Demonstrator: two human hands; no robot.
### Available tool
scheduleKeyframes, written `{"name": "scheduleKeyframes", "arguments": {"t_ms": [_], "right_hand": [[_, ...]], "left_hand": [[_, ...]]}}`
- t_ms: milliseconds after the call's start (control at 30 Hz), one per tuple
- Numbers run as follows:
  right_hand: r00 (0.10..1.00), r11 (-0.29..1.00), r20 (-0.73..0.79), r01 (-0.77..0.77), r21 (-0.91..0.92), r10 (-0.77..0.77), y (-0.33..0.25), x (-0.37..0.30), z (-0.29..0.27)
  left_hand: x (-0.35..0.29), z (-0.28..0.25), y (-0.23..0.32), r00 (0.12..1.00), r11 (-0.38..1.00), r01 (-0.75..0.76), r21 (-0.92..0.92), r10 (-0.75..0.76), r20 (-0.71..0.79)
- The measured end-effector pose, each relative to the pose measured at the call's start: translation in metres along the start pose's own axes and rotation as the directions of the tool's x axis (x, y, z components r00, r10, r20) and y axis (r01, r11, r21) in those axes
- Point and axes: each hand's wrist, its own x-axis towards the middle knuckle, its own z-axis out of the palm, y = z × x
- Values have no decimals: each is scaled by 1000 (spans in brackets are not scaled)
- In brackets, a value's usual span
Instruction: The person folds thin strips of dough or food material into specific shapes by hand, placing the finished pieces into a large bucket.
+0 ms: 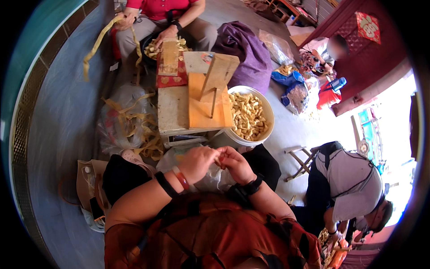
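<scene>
My left hand [199, 164] and my right hand [236, 165] meet above my lap, fingertips pinched together. Between them is a small yellow-brown piece [220, 164], mostly covered by the fingers; it resembles the short folded pieces in the bucket. Just beyond my hands, to the right, stands a white bucket [269, 117] filled with folded yellow pieces [249, 117]. Left of it, a low bench [173, 107] carries an orange-brown wooden board [199, 117] with a slanted wooden plate [220, 74] and an upright metal rod [213, 103].
Long yellow strips [150, 141] spill from a clear plastic bag [114, 123] at left. Opposite, a person in a red shirt [154, 8] holds a strip over a dark bowl. A purple sack [246, 51] stands behind the bucket. Another person [351, 177] bends down at right near a folding stool [298, 162].
</scene>
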Motion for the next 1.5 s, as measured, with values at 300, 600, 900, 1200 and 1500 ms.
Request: {"name": "scheduleKeyframes", "arguments": {"t_ms": [300,600,900,1200,1500], "right_hand": [[793,329,87,346,-878,-603,-9,-1,16],[876,419,152,363,-832,-457,-6,-5,19],[999,833,35,43,-552,-29,-36,-23,40],[773,187,389,536,-823,-502,-38,-7,52],[931,880,-34,330,-343,-363,-58,-14,8]], "left_hand": [[-8,13,-28,816,161,556,-815,-296,497],[-9,14,-31,962,487,218,-846,-254,102],[7,-23,-24,908,822,353,-446,-416,-48],[7,-22,-2,947,943,219,-251,-267,-177],[14,-64,-27,910,863,311,-398,-392,-139]]}}
